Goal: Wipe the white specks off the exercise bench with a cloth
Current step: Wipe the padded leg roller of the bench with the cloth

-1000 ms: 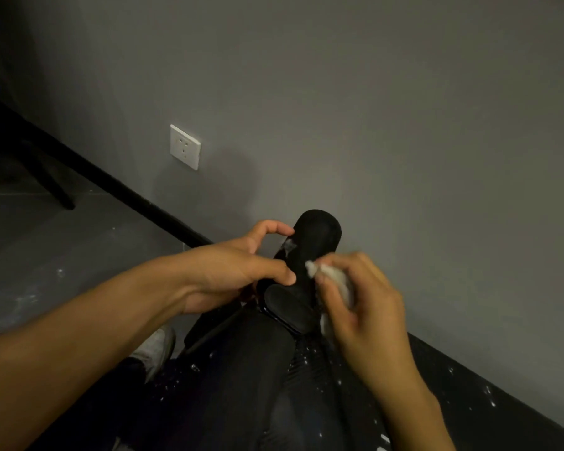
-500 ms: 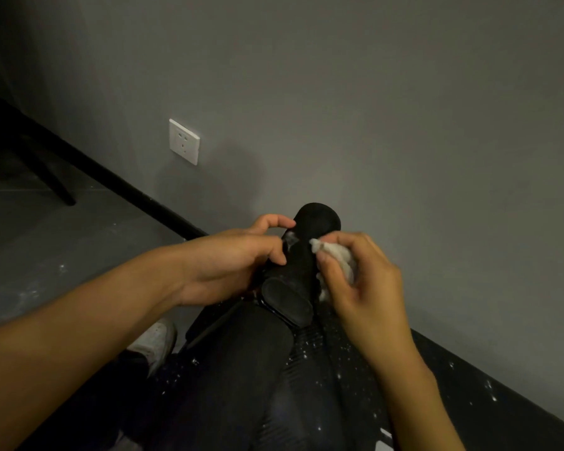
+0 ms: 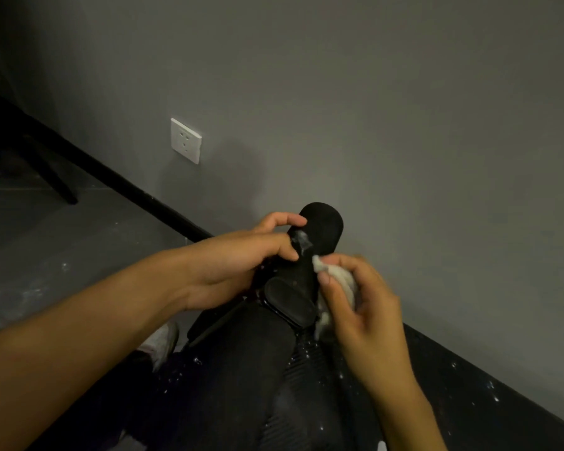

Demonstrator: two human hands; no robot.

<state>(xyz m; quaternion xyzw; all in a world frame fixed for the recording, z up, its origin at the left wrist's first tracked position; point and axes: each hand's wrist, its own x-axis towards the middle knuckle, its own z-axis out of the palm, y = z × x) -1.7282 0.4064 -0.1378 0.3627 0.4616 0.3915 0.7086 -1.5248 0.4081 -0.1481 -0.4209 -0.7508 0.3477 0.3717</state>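
The left hand (image 3: 238,265) curls its fingers round the exercise bench's foam roller (image 3: 323,227); the right hand (image 3: 362,307) pinches the cloth (image 3: 337,278) against its side. So small a wad may only spread the white smear (image 3: 302,240).

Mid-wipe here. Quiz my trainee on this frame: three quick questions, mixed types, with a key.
1. True or false: the right hand holds the white cloth against the black foam roller.
2. Where is the whitish smear on the roller? A: beside the thumb of the left hand. B: on the rounded far end. C: hidden under the cloth.
3. Short answer: does the bench pad below the hands show white specks?
Key: 1 true; 2 A; 3 yes.
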